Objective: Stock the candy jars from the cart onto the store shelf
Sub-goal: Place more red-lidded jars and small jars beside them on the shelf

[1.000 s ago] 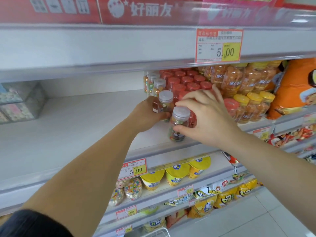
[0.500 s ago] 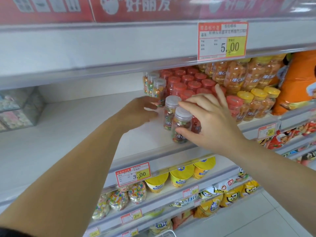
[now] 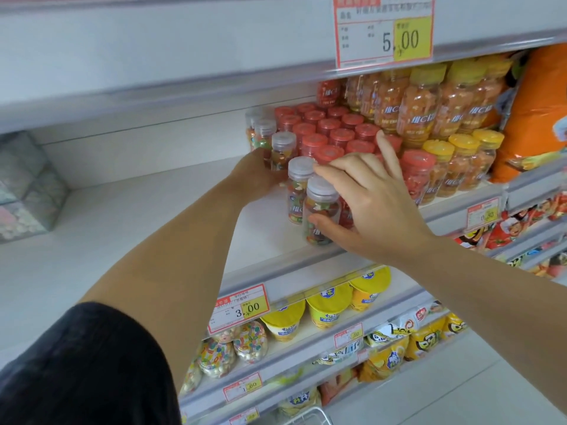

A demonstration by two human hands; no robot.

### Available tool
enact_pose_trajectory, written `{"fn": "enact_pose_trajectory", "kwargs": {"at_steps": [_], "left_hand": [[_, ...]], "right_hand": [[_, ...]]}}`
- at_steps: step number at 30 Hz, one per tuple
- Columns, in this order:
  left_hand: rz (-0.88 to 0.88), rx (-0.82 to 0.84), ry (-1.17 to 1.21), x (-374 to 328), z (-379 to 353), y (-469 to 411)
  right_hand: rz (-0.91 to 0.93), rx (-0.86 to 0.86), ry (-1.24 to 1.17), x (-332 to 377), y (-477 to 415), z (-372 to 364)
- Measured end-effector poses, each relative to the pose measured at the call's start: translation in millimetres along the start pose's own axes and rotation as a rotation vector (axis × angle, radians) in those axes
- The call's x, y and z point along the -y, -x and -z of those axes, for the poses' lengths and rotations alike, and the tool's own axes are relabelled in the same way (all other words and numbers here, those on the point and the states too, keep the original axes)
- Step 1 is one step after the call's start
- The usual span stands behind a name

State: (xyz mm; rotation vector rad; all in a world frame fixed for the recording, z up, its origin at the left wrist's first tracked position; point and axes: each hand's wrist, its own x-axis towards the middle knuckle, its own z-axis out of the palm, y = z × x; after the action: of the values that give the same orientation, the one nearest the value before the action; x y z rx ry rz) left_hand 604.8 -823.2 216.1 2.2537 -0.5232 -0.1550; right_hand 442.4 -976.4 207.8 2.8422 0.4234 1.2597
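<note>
Left hand (image 3: 257, 176) farther back now, beside rear jar (image 3: 283, 151) (grip hidden); right hand (image 3: 374, 210) in a pinch around front jar (image 3: 320, 204)

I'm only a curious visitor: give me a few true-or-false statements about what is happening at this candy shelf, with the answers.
1. The right hand grips the front clear-lidded jar. True.
2. The red-lidded jars stand left of the clear-lidded ones. False: they stand to their right.
3. The price tag above the jars reads 5.00. True.
4. The yellow tubs share the shelf with the jars. False: they sit one level lower.
</note>
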Motion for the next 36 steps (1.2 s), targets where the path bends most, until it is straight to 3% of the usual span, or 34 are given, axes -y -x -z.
{"fn": "enact_pose_trajectory", "kwargs": {"at_steps": [7, 14, 17, 20, 22, 27, 36], "left_hand": [[-0.076, 0.190, 0.042, 5.6, 18.8, 14.1], [0.006, 0.432, 0.192, 8.4, 31.7, 12.4], [0.090, 0.277, 0.322, 18.6, 34.7, 2.5], [0.135, -0.014, 0.256, 24.2, 24.9, -17.2], [0.139, -0.106, 0.269, 22.5, 17.0, -27.0], [0.118, -0.125, 0.219, 30.1, 7.2, -50.3], [-0.084, -0.081, -0.160, 16.9, 10.8, -42.0]], "right_hand": [[-0.004, -0.009, 0.001, 0.4, 0.7, 0.0], [-0.022, -0.015, -0.002, 2.1, 1.5, -2.4], [-0.022, -0.019, 0.000, 2.4, 1.7, -2.1], [-0.025, -0.028, 0.001, 2.9, 1.9, -3.0], [-0.034, -0.027, -0.001, 3.6, 2.5, -3.6], [-0.031, -0.023, 0.009, 4.3, 2.2, -3.3], [-0.032, 0.009, 0.052, 5.1, 0.9, -0.8]]}}
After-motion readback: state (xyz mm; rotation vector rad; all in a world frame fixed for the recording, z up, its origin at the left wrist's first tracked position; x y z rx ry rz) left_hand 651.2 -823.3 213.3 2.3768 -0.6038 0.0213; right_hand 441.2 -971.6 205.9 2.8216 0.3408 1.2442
